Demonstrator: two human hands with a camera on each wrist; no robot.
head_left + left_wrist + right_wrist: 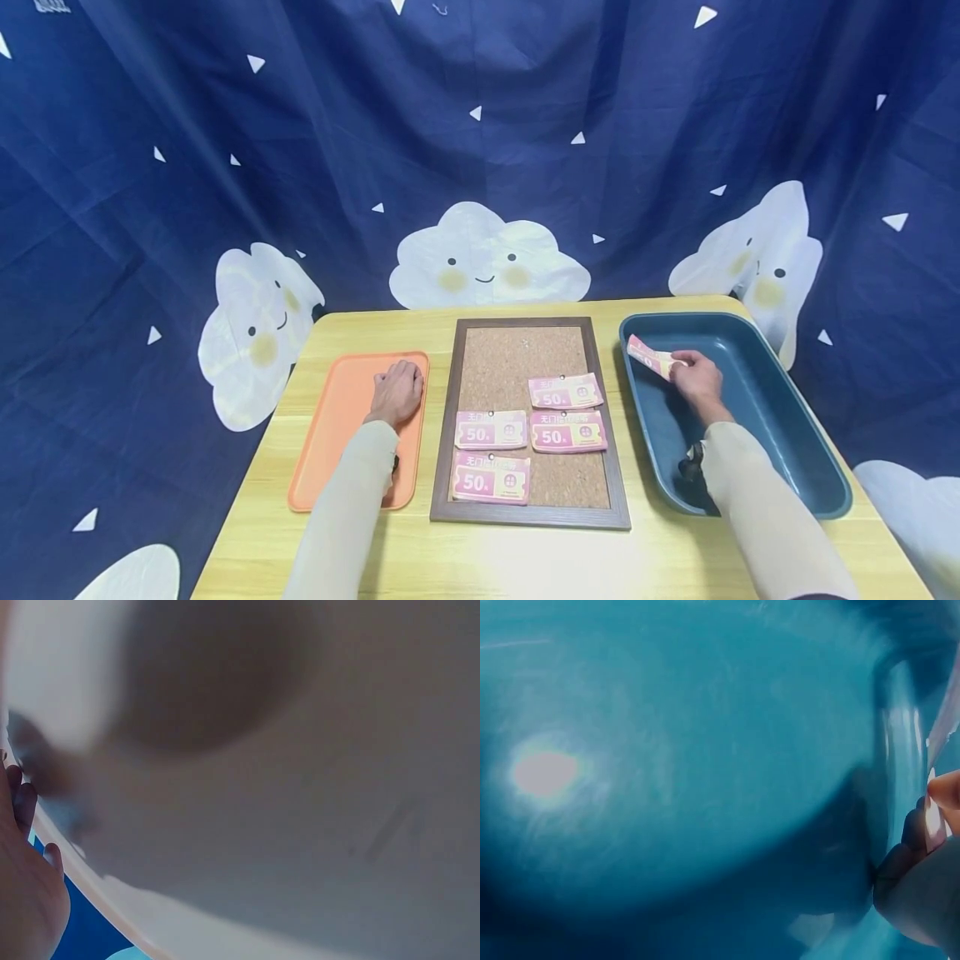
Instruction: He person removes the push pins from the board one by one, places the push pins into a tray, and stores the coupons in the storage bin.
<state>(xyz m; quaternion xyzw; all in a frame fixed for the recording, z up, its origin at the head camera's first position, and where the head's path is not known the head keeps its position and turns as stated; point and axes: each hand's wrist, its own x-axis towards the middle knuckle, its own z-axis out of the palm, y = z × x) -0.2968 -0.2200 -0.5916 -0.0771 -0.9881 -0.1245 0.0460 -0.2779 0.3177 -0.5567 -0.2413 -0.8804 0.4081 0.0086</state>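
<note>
In the head view my right hand (pixel 697 382) is over the left part of a dark teal basin (pixel 780 417). Thumb and fingers pinch one end of a pink and yellow coupon (pixel 643 353), whose free end reaches the basin's rim. My left hand (pixel 397 392) rests, palm down, at the right side of an orange tray (pixel 337 425); its fingers are loosely bent and no object shows in it. Between the hands lies a framed corkboard (pixel 495 358), with several "50" coupons on it, among them a lower left coupon (pixel 491 482) and an upper right coupon (pixel 562 393).
Everything stands on a light wooden table (pixel 420 550). Small dark pins, such as a pin (pixel 491 413), show at the coupons' top edges. Behind the table hangs a dark blue curtain (pixel 337 125) with white clouds.
</note>
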